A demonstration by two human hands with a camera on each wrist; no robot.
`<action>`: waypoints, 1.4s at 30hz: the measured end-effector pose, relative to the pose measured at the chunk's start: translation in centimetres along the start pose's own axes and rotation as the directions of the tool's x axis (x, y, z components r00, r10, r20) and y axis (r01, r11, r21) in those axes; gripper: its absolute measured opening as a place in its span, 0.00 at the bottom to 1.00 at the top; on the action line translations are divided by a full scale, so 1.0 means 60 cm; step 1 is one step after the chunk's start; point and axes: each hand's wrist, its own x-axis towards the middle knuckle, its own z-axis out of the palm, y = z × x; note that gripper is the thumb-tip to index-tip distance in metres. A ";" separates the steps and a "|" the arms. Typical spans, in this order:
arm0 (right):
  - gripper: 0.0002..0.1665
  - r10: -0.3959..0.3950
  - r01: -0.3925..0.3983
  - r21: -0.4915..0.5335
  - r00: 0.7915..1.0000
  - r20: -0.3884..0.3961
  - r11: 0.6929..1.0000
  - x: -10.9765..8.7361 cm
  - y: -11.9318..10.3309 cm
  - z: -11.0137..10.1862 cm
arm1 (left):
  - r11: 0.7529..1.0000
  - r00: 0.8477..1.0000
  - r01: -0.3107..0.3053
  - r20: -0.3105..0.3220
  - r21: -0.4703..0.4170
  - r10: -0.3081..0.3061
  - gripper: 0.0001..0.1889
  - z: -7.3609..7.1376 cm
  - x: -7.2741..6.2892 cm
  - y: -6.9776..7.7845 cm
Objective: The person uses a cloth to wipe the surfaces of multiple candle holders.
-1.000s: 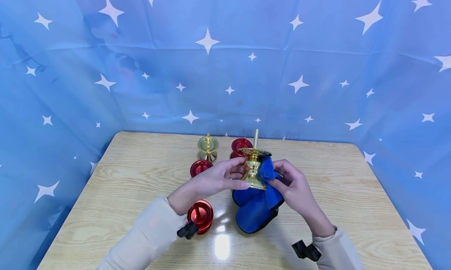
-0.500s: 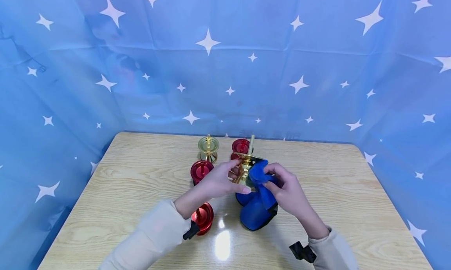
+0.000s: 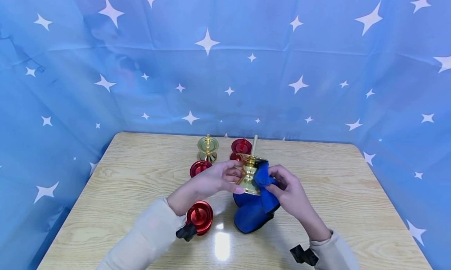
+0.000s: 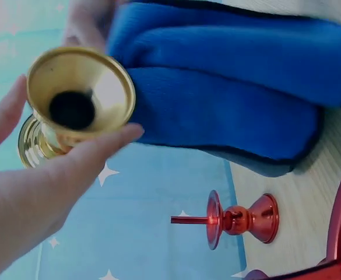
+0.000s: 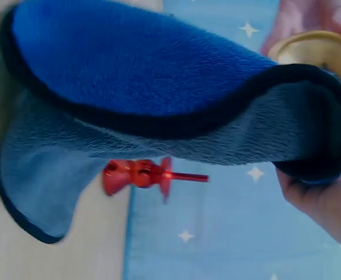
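Observation:
A gold candlestick (image 3: 249,176) with a tall spike is held above the table, slightly tilted. My left hand (image 3: 218,180) grips it from the left, thumb near the base and fingers around the stem. The left wrist view looks into its hollow base (image 4: 109,87). My right hand (image 3: 290,187) pinches a blue cloth (image 3: 248,219) with black edging and presses it to the candlestick's right side. The rest of the cloth hangs down, and its grey underside shows in the right wrist view. The right fingertips are partly hidden by the cloth.
On the wooden table (image 3: 141,160), another gold candlestick (image 3: 208,145) stands at the back. One red candlestick (image 3: 241,145) is behind the held one, a second (image 3: 200,168) beyond my left wrist, a third (image 3: 200,217) close to my left sleeve. A starry blue curtain (image 3: 225,66) hangs behind.
The candlestick and cloth shift left and down, then slightly back right, ending a little lower than a second ago. The cloth shifts against the candlestick's side. Both hands keep their holds.

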 end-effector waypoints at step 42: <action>0.22 -0.086 0.088 -0.053 0.995 0.049 0.995 -0.010 0.012 0.007 | 0.988 0.984 -0.076 -0.153 0.135 0.096 0.25 0.017 -0.003 0.010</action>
